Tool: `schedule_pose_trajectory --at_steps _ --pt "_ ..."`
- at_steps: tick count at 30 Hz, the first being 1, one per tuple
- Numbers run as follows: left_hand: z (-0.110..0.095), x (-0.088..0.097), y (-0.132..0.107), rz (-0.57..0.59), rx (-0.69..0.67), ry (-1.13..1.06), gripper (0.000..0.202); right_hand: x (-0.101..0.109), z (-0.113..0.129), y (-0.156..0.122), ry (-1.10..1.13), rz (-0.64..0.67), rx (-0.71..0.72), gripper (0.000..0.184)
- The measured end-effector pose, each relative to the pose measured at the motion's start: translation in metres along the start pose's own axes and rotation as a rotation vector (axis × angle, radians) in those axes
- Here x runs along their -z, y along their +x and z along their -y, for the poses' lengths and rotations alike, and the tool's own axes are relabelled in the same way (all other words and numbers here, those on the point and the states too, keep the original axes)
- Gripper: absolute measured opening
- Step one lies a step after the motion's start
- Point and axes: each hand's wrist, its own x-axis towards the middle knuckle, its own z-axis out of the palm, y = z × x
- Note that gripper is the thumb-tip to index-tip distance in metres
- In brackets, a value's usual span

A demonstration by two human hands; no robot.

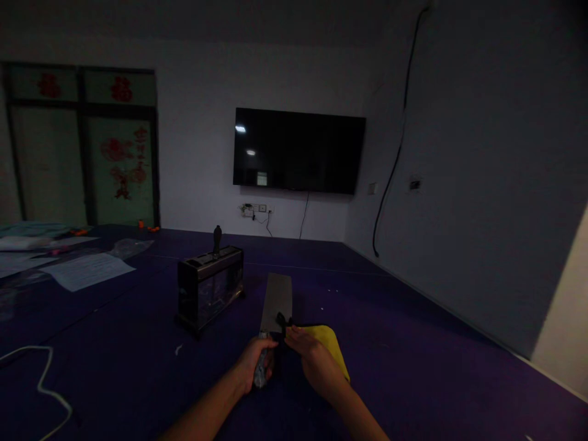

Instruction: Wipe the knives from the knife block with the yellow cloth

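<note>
My left hand (261, 362) is closed around the handle (260, 370) of a cleaver, which looks wrapped in clear plastic. The broad grey cleaver blade (277, 297) points away from me. At the blade's lower right edge, my right hand (316, 361) has its fingers pressed together on a yellow cloth (327, 337) with a black border. A dark piece, seemingly part of the cloth, lies over the blade's edge near my fingertips; its details are too dim to make out. Ahead on the left stands a dark knife block (215, 288) with clear sides and one black handle (217, 240) sticking up.
The dark blue tabletop (151, 343) carries papers (87, 271) and clear plastic (131, 247) at the left. A white cable (43, 380) lies at the near left. Small orange things (154, 229) sit at the far edge. A television (298, 151) hangs on the wall.
</note>
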Motion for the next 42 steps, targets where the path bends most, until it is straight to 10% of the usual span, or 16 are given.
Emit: schedule_pose_trajectory --at_steps 23,32,42 --pt "0.003 -0.012 -0.009 -0.263 -0.306 0.042 0.031 0.017 0.011 0.0 -0.084 0.126 -0.158 0.05" --pt "-0.018 -0.004 -0.029 -0.692 -0.714 0.844 0.021 0.018 0.013 -0.001 -0.093 0.139 -0.139 0.051" --pt "-0.017 -0.008 -0.039 -0.541 -0.595 1.508 0.025 0.027 0.022 -0.002 -0.076 0.1 -0.116 0.041"
